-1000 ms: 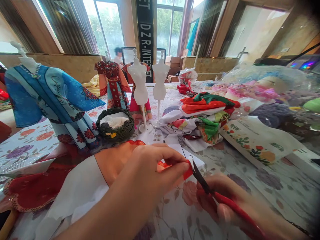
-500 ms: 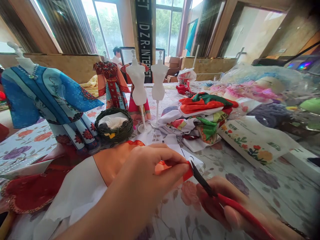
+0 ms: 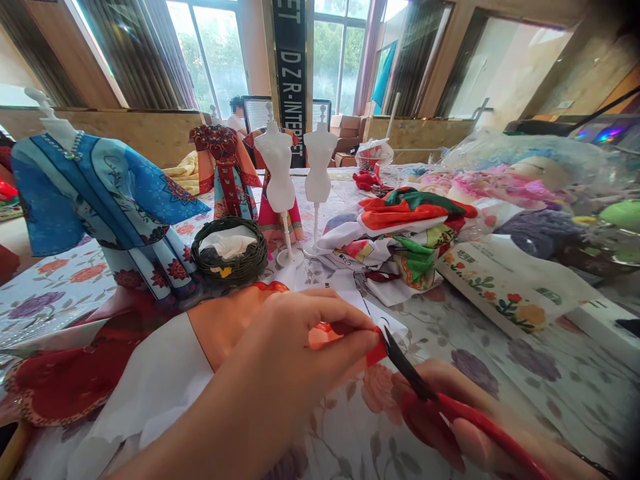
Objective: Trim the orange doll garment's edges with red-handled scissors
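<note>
My left hand (image 3: 305, 347) pinches the edge of a piece of orange-and-white printed fabric (image 3: 215, 327) between thumb and fingers. The fabric spreads left under my forearm, and a red corner of it sticks out past my fingertips. My right hand (image 3: 445, 407) grips a pair of scissors with red handles (image 3: 490, 427) and dark blades. The blade tips are at the red corner, right beside my left fingertips. Whether the blades are closed on the cloth I cannot tell. Part of the fabric is hidden behind my left hand.
Two white mini mannequins (image 3: 277, 167) stand behind a dark wicker basket (image 3: 230, 250). A doll-size blue robe (image 3: 107, 193) is on a stand at left. Folded cloth (image 3: 415, 210) is piled right of centre, near a floral-printed packet (image 3: 515, 280). Dark red fabric (image 3: 75, 373) lies front left.
Both hands keep nearly the same place, with the scissors still at the fabric's red corner. The whole view has shifted very slightly.
</note>
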A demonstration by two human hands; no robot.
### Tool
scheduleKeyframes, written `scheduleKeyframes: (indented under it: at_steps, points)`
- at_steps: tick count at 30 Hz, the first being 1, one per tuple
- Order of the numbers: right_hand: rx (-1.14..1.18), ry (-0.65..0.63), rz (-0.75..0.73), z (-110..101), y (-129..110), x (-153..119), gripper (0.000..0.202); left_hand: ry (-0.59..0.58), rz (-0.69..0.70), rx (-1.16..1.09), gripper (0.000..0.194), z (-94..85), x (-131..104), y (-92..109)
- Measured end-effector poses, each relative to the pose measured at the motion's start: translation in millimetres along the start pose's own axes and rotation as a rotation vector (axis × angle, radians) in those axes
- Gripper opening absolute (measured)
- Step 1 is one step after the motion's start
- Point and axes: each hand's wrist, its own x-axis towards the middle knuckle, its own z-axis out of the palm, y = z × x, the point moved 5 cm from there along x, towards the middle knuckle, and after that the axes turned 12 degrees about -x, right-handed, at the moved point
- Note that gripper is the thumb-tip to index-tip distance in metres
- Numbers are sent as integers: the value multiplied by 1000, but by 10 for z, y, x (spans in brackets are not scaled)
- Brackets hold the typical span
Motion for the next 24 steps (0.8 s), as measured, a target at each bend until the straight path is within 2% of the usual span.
scheduleKeyframes:
  at_steps: [3, 7, 18, 24]
  points:
    - [27, -3, -6, 8, 87, -47, 56, -32, 0, -32, 15, 5, 9, -28]
    - [35, 43, 59, 8, 216, -127, 60, -60, -15, -71, 13, 27, -1, -55]
    - [40, 103, 177, 5, 289, -190, 65, -68, -62, -110, 14, 27, 9, -74]
    - [-33, 172, 206, -37, 181, -188, 69, -82, -35, -147, 15, 41, 8, -88]
